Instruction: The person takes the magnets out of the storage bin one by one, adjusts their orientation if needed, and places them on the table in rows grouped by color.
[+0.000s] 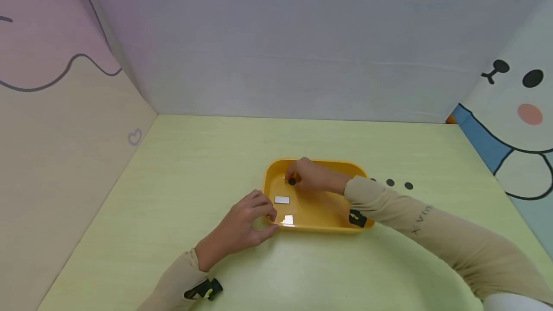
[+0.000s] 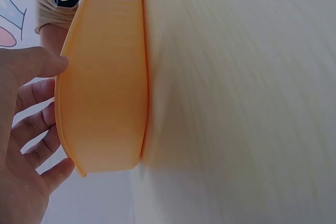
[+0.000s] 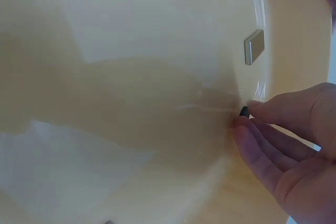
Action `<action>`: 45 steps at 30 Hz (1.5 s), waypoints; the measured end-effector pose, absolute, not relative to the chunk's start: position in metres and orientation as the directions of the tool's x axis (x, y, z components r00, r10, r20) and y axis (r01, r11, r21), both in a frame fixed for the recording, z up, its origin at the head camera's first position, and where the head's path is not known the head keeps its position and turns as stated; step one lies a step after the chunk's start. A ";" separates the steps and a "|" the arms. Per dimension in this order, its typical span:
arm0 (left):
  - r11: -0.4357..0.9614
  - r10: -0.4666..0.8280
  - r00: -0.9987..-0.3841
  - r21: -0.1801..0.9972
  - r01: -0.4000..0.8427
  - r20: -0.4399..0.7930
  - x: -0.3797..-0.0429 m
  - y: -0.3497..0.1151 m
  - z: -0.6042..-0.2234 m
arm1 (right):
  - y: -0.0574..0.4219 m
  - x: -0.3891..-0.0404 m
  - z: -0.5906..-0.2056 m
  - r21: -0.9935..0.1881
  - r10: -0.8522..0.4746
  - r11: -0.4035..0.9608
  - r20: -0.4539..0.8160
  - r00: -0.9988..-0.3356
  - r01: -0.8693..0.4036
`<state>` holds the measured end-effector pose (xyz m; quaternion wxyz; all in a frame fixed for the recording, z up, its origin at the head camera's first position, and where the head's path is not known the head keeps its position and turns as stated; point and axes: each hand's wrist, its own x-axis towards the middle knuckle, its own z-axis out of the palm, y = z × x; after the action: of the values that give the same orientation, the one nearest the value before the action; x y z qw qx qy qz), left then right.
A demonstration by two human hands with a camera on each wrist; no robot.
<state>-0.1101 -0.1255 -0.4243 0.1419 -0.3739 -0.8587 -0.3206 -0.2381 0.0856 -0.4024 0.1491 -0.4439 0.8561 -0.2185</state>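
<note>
A shallow yellow tray (image 1: 319, 228) stands on the table. My right hand (image 1: 313, 175) is down inside it, pinching a small black disc (image 3: 244, 111) between thumb and fingertips near the tray's left end. Beside that hand, a small flat silver-white rectangular block (image 1: 282, 200) lies on the tray floor; the right wrist view shows the block (image 3: 254, 47) from its edge. My left hand (image 1: 249, 220) holds the tray's left rim, fingers bent over it. In the left wrist view the thumb (image 2: 50, 65) and fingertips sit along the rim of the tray (image 2: 105, 77).
More black discs (image 1: 408, 185) lie in a row on the table right of the tray, one partly hidden by the right sleeve (image 1: 402, 208). Printed wall panels border the pale green table (image 1: 207, 157) at left, back and right.
</note>
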 end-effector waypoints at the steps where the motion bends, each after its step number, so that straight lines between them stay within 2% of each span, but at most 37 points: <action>1: 0.514 0.553 -0.679 0.444 0.734 0.483 -0.110 -0.126 -0.424 | 0.085 -0.238 -0.403 -0.498 -0.828 0.507 -0.053 -0.559 -0.704; 15: 0.500 0.564 -0.665 0.438 0.747 0.490 -0.112 -0.126 -0.424 | 0.090 -0.239 -0.408 -0.501 -0.825 0.495 -0.016 -0.565 -0.710; 36: 0.502 0.559 -0.674 0.450 0.738 0.483 -0.111 -0.126 -0.425 | 0.096 -0.240 -0.412 -0.599 -0.870 0.429 -0.073 -0.487 -0.677; 41: 0.510 0.548 -0.696 0.474 0.717 0.463 -0.110 -0.125 -0.426 | 0.096 -0.241 -0.413 -0.572 -0.887 0.408 -0.065 -0.456 -0.711; 45: 0.503 0.551 -0.688 0.470 0.725 0.472 -0.111 -0.126 -0.427 | 0.098 -0.243 -0.415 -0.558 -0.900 0.378 -0.034 -0.434 -0.739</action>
<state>-0.1113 -0.1257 -0.4265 0.1316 -0.3723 -0.8568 -0.3315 -0.2431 0.0975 -0.4149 0.1693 -0.5043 0.8125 -0.2386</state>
